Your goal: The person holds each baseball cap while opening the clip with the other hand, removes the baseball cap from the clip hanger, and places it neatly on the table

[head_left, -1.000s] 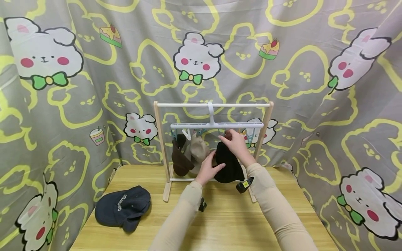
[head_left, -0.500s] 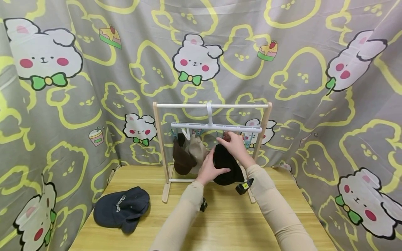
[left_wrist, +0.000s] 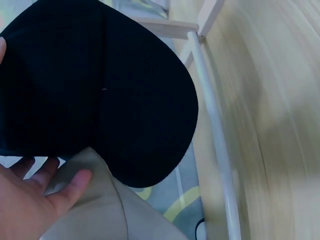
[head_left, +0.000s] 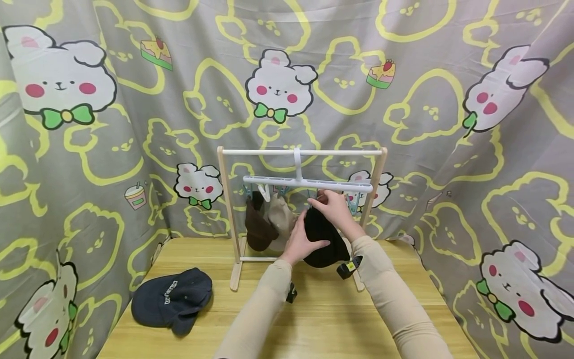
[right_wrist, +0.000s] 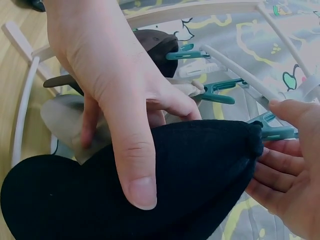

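Note:
My left hand (head_left: 301, 245) holds a black cap (head_left: 329, 232) below the hanger, its thumb laid over the side facing me. In the right wrist view the cap's bunched upper end meets a teal clip (right_wrist: 277, 131) on the white clip hanger (head_left: 314, 184). My right hand (right_wrist: 292, 175) pinches around that clip, thumb on one side and fingers on the other. Left of the black cap hang a beige cap (head_left: 279, 214) and a dark brown cap (head_left: 259, 229), each at a teal clip. Part of the black cap's top is hidden behind my right hand in the head view.
A wooden rack (head_left: 227, 209) with a white top rail carries the hanger. On the table (head_left: 314, 319), front left, lies a navy cap (head_left: 172, 301). A white clip (head_left: 266, 193) hangs between the brown and beige caps. Patterned curtains (head_left: 278, 30) surround the table.
The hanger's right end has dipped. My left thumb has moved right across the black cap, and the cap has sunk slightly. My right hand stays at the clip, slightly lower.

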The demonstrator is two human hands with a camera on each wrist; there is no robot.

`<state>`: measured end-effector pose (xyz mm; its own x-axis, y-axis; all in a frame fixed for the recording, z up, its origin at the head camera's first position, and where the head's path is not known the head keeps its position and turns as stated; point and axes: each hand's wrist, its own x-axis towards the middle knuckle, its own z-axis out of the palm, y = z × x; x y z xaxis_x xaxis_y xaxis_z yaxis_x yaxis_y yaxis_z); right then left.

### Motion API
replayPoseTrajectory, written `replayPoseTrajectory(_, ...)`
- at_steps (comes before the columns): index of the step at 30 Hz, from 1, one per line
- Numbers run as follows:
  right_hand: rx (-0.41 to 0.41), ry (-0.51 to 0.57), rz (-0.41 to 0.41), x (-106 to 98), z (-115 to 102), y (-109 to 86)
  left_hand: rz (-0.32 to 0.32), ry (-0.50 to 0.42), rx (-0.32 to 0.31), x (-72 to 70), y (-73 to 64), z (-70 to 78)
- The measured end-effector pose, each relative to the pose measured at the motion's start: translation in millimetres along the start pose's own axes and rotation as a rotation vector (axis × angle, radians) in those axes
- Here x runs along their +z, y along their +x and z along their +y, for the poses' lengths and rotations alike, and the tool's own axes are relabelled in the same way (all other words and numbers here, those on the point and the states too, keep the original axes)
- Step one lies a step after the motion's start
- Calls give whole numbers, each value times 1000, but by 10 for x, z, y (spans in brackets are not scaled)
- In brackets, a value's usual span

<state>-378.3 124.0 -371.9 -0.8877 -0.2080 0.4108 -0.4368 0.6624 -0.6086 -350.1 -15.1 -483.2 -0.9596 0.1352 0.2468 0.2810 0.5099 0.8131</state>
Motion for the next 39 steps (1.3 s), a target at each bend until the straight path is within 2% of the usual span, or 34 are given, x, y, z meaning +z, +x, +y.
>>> replayPoseTrajectory(16, -36, -29, -15, 26, 28, 12, 145, 76, 107, -26, 25, -38)
replayPoseTrajectory(22, -51, -37, -9, 15, 23, 8, 146, 62, 101, -33, 32, -24)
replayPoseTrajectory(25, -34, -28, -19, 6, 36, 12, 155, 52, 101, -41, 25, -32)
replayPoseTrajectory(30, -6, 1, -48, -11, 71, 18, 187, 39, 134, -81, 13, -64)
replayPoseTrajectory(34, -10, 19, -68, -31, 77, 18, 214, 64, 174, -128, 8, -83)
replayPoseTrajectory(39, -16, 39, -78, -51, 64, 22, 213, 93, 174, -181, 12, -79)
